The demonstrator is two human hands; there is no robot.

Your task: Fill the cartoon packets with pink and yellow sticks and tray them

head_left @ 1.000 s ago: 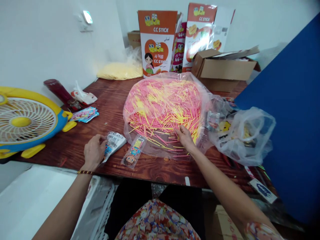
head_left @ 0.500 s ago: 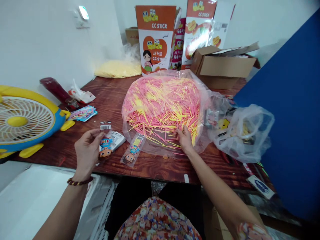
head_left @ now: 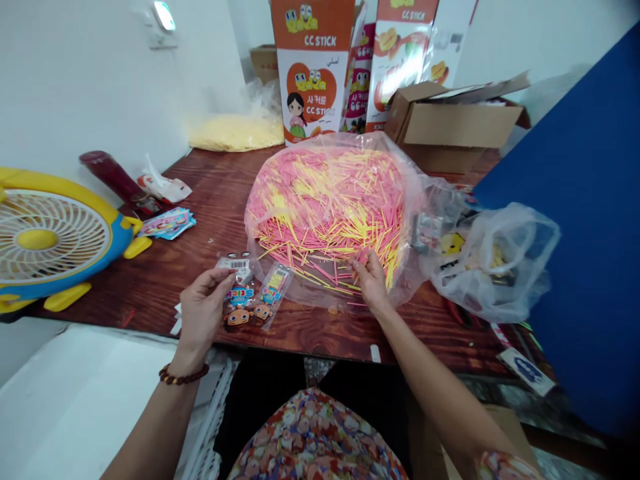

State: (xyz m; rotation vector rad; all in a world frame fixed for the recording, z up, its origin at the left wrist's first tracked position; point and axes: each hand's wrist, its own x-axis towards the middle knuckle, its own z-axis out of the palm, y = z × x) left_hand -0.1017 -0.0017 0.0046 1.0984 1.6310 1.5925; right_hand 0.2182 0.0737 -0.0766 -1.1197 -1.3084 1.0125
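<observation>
My left hand (head_left: 205,307) pinches the edge of a clear printed plastic pouch (head_left: 240,295) with a barcode and a cartoon face. Another such pouch (head_left: 277,283), with yellow showing in its window, lies on the table just right of it, partly overlapped. My right hand (head_left: 370,277) is at the near side of a big clear plastic bag (head_left: 305,298) spread open on the table. Heaped in the bag are thin pink and yellow sticks (head_left: 330,213). Some pink sticks appear between my right thumb and fingers; how many I cannot tell.
A yellow and blue fan (head_left: 55,240) stands at the left, near a dark red bottle (head_left: 113,177) and printed packets (head_left: 169,223). At the right are a knotted plastic bag (head_left: 495,267) and a blue panel (head_left: 585,220). Cartons (head_left: 315,73) and an open box (head_left: 460,127) stand behind.
My left hand has moved right with the pouch, away from the stack of pouches and close to the one on the table. My right hand stays at the sticks, its fingers slightly shifted.
</observation>
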